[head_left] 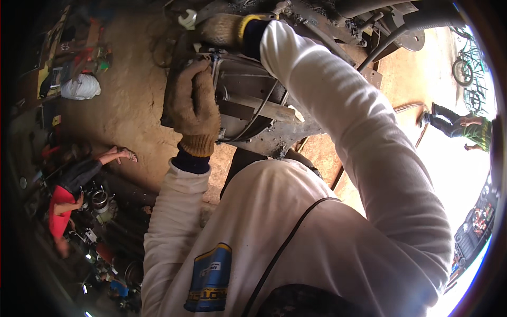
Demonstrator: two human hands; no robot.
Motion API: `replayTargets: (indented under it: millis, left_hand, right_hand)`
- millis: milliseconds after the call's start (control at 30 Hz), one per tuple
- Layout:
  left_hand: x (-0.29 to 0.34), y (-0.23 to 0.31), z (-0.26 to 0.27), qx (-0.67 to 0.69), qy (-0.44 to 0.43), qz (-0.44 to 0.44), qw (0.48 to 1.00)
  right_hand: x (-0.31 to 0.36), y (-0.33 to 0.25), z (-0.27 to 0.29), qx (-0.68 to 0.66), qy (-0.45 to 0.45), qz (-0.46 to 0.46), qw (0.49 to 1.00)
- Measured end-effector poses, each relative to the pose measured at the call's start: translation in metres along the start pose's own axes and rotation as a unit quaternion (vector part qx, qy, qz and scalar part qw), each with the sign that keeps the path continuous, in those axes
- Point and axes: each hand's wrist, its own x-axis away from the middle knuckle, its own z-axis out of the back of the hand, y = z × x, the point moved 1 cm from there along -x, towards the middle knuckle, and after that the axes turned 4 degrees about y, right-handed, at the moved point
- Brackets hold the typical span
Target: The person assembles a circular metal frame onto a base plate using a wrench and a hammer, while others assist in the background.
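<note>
My left hand point(194, 103), in a brown knit work glove, reaches up to the edge of a dark metal assembly point(245, 87). Its thumb and fingers come together at a small metal fitting on that edge; what they pinch is hidden. Farther up, my right hand point(224, 30), gloved too with a yellow-trimmed cuff, is closed. The open jaw of a silver wrench point(187, 19) sticks out just beyond its fingers, and the handle is out of sight behind the glove. A grey metal tube point(264, 107) crosses the assembly below my right forearm.
Dark metal parts and a thick black hose point(384, 45) crowd the top right. One person in red point(62, 206) is at the left beside machine parts point(100, 201); another in a green top point(478, 132) stands far right, near a bicycle point(463, 71). A cable crosses my shirt.
</note>
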Motion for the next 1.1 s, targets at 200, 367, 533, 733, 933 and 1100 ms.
replayTargets:
  millis: [200,367,533,733,933,1100]
  left_hand:
    - [0.008,-0.012,0.009,0.023,0.022,0.018,0.999]
    - [0.004,-0.002,0.005,0.018,0.008,0.019,1.0]
    - [0.003,-0.003,0.002,0.02,0.021,0.013,0.999]
    - [0.005,-0.012,-0.001,0.073,0.026,0.041,0.996]
    - [0.004,-0.013,-0.002,0.085,0.028,0.031,0.996]
    - [0.004,-0.006,0.0,0.041,0.032,0.026,0.998]
  right_hand:
    - [-0.01,-0.01,0.049,-0.18,0.025,-0.166,0.969]
    - [0.062,-0.019,0.107,-0.362,0.067,-0.304,0.879]
    - [0.119,-0.042,0.108,-0.207,0.124,-0.251,0.937]
    - [0.124,-0.069,0.111,-0.106,0.131,-0.249,0.954]
    - [0.129,-0.073,0.111,-0.058,0.092,-0.251,0.962]
    - [0.123,-0.061,0.108,-0.086,0.11,-0.157,0.978]
